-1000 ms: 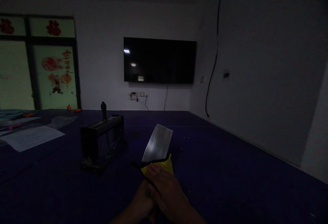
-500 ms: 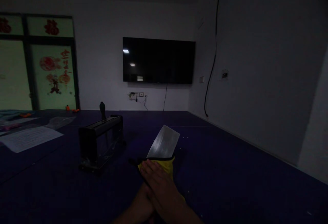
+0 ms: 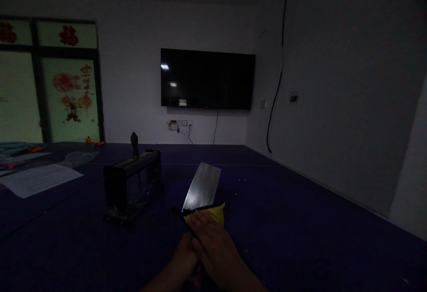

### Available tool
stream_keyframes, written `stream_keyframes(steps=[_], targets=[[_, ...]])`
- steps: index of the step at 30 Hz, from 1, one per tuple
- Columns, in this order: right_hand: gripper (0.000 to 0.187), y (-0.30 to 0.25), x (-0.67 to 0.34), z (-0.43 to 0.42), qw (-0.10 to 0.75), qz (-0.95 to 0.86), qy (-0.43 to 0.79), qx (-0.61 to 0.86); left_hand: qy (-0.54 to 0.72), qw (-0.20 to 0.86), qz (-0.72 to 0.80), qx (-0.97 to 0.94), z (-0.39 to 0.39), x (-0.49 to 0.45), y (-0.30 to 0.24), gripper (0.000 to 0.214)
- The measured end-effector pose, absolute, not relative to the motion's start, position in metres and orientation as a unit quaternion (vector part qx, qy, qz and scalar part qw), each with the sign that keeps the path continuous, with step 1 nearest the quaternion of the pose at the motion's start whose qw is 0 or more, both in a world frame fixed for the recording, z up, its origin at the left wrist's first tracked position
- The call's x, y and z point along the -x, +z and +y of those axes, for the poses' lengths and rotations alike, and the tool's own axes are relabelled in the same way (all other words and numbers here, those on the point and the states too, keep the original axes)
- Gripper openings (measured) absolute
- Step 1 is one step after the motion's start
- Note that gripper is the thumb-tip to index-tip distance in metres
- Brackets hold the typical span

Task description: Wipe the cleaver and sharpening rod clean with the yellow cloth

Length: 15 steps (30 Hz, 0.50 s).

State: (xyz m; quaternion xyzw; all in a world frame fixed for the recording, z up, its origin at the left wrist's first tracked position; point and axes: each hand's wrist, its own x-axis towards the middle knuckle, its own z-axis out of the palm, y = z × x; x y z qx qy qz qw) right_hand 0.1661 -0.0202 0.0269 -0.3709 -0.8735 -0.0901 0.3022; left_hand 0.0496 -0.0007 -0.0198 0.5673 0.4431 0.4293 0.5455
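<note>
Clasping a yellow cloth (image 3: pixel 218 214) in the right hand (image 3: pixel 213 243), with fingers pressed together and laid slantwise over the fabric. Curled in below and to the left, touching the right: left hand (image 3: pixel 185 254). Cannot tell the contents of that curl; hidden from this angle.

Beyond the knuckles, a broad metal blade (image 3: pixel 202 187), pointing away and angled a little to the right, with its flat face catching light. Covered at its near end by the cloth, along a black edging. Cannot tell whether touching the dark blue tabletop (image 3: pixel 283 221).

To the left, a black-framed stand (image 3: pixel 115 189) with see-through sides, upright, with a dark handle (image 3: pixel 134 143) sticking up from its top. Further left, a written sheet of paper (image 3: pixel 43 180), just beside clear plastic (image 3: pixel 78 158). Right of the blade, scattered white specks (image 3: pixel 242 180).

On the far wall (image 3: pixel 130 83), a large dark television (image 3: pixel 207 78) above wall sockets (image 3: pixel 182 123). Down the right wall (image 3: pixel 350 127), a loose black cable (image 3: pixel 276 93). Dim light throughout.
</note>
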Motion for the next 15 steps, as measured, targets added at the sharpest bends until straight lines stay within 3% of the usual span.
stream_keyframes(steps=[6,15], targets=[[0.043,0.018,-0.171,-0.012,0.300,-0.869,-0.089,0.382,0.435,0.603,0.428,-0.514,0.000,-0.051,-0.018,0.056],[0.051,0.018,-0.172,-0.010,0.322,-0.851,-0.123,0.395,0.375,0.573,0.452,-0.572,-0.009,-0.055,-0.011,0.053]])
